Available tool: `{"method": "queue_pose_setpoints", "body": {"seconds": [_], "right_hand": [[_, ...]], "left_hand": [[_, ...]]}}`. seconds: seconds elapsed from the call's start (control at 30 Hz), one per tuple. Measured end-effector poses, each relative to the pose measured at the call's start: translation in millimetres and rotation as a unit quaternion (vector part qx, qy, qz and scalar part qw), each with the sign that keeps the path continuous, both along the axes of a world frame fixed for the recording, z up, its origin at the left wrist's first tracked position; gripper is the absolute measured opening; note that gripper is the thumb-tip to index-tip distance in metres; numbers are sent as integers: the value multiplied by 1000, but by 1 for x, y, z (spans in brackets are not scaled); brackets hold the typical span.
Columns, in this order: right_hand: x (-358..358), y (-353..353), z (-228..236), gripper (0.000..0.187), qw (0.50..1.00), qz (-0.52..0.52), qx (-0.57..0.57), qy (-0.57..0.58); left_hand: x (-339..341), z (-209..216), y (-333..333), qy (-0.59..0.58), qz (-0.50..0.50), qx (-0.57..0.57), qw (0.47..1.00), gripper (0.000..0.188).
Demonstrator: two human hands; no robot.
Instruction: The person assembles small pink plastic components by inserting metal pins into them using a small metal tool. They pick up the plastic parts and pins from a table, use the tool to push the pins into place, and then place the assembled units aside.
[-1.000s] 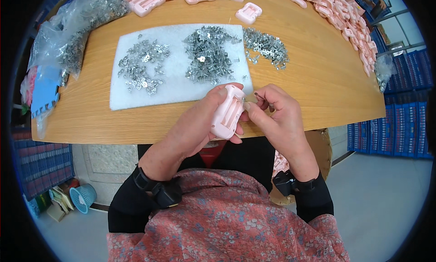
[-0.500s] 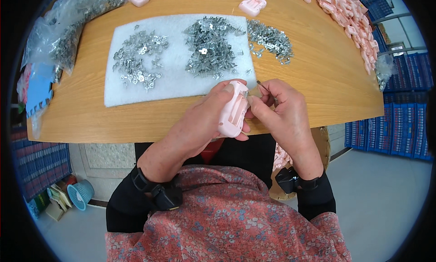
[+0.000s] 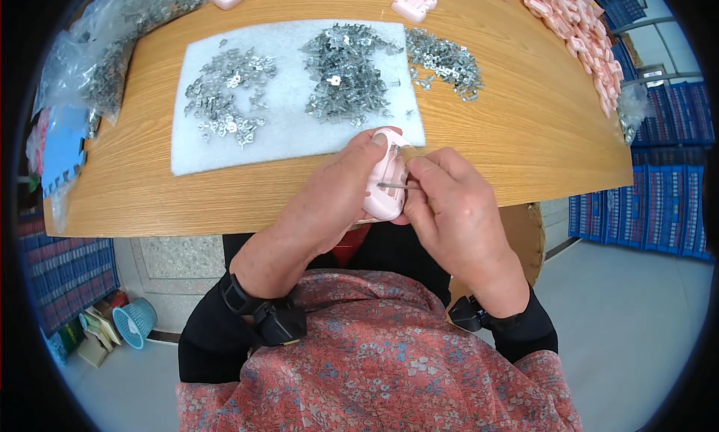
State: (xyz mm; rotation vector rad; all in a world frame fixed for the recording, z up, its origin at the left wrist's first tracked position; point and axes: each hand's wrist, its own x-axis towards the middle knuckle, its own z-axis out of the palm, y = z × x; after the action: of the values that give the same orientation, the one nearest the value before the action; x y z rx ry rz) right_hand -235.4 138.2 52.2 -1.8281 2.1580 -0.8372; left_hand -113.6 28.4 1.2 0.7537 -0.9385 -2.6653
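Observation:
My left hand (image 3: 335, 188) is wrapped round a pink plastic casing (image 3: 385, 208), its thumb along the left edge. The casing has an oblong battery-like recess facing up. My right hand (image 3: 466, 221) grips a thin metal rod-like tool (image 3: 398, 185), whose tip lies over the recess; its exact kind is hidden by the fingers. A small metal piece seems to sit at the recess's far end. Just beyond my hands, a white foam sheet (image 3: 288, 136) bears a pile of small metal spring contacts (image 3: 346, 80) and a looser spread of flat metal tabs (image 3: 228, 91).
More small metal pieces (image 3: 446, 61) lie on the wooden table (image 3: 524, 117) right of the foam. Pink casings (image 3: 573, 27) are heaped at the far right, with a single casing (image 3: 414, 4) at the back. A clear bag of metal parts (image 3: 108, 68) lies at the left.
My right hand has turned and moved slightly nearer me, bringing the tool across the casing's recess. My left hand keeps its hold on the casing.

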Motion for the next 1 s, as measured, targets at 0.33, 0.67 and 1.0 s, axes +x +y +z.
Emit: {"method": "queue_pose_setpoints", "body": {"seconds": [0.33,0.67,1.0], "right_hand": [[-5,2,5,19,1000,-21,8,11],[-21,-18,-9,10,997,-32,-39,-51],[-24,-20,-12,8,986,-60,-12,-157]], "left_hand": [[0,2,0,-13,-27,-58,998,45],[-1,6,-2,-13,-50,-55,997,46],[-1,8,-2,-21,-55,-46,997,46]]}}
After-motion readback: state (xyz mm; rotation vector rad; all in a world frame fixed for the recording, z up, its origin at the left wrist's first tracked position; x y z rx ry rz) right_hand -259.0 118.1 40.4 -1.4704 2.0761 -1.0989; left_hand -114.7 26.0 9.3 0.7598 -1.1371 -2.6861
